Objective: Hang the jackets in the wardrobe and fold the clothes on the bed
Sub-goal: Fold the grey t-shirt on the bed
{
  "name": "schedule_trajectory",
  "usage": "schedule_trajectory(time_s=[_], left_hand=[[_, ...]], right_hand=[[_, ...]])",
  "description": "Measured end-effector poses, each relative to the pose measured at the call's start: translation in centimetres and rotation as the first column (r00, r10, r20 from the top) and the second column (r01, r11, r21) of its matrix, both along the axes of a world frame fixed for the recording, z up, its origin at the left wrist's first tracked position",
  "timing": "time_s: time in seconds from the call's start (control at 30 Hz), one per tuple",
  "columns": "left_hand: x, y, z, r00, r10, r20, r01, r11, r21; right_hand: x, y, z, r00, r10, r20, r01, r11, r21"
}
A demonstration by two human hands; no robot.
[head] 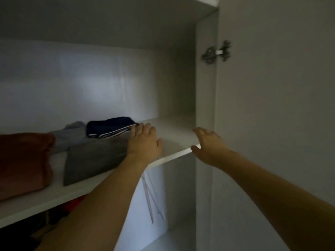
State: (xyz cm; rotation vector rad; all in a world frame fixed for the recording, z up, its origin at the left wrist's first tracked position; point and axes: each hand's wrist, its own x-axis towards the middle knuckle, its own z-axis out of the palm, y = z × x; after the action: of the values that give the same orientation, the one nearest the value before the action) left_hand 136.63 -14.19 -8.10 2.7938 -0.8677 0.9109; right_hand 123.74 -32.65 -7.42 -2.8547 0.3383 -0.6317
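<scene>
Reaching onto the shelf, left hand flat with straight fingers against the navy top, right hand spread, empty at shelf edge; folded clothes already stacked there, jackets below shelf indistinct, hanging progress unclear.

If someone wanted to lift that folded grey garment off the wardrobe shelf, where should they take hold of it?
Probably by its front edge, coming from the open front of the wardrobe. The grey garment lies flat on the shelf with that edge nearest the shelf lip, so fingers could slide under it, thumb on top. The left hand already rests at its right side; the rust-coloured pile crowds the left.
</scene>
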Motion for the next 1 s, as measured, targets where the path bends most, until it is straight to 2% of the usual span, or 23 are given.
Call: schedule_trajectory(time_s=[0.17, 0.33, 0.53, 0.8, 1.0], left_hand=[[-7.9, -6.6, -0.9, 0.966, -0.256, -0.026, 0.256, 0.967, -0.008], [-17.0, -12.1, -0.9, 0.904, -0.428, -0.020, 0.428, 0.904, -0.004], [-30.4, -17.7, -1.7, 0.824, -0.565, -0.048, 0.567, 0.822, 0.059], [-53.9, -23.7, -4.4, 0.672, -0.735, -0.086, 0.739, 0.674, 0.013], [-69.1, -27.0, -9.1, 0.584, -0.793, -0.174, 0.808, 0.589, 0.026]], right_hand=[[-12.3, -3.7, -1.1, 0.976, -0.208, -0.058, 0.211, 0.977, 0.039], [-24.8, -6.3, -1.4, 0.928, -0.372, -0.015, 0.373, 0.927, 0.049], [-41.0, -8.0, -2.6, 0.853, -0.521, -0.011, 0.522, 0.853, 0.027], [-64.4, -10.0, -5.0, 0.748, -0.663, -0.040, 0.664, 0.746, 0.052], [-79.2, -11.7, -10.4, 0.703, -0.692, -0.162, 0.710, 0.693, 0.126]])
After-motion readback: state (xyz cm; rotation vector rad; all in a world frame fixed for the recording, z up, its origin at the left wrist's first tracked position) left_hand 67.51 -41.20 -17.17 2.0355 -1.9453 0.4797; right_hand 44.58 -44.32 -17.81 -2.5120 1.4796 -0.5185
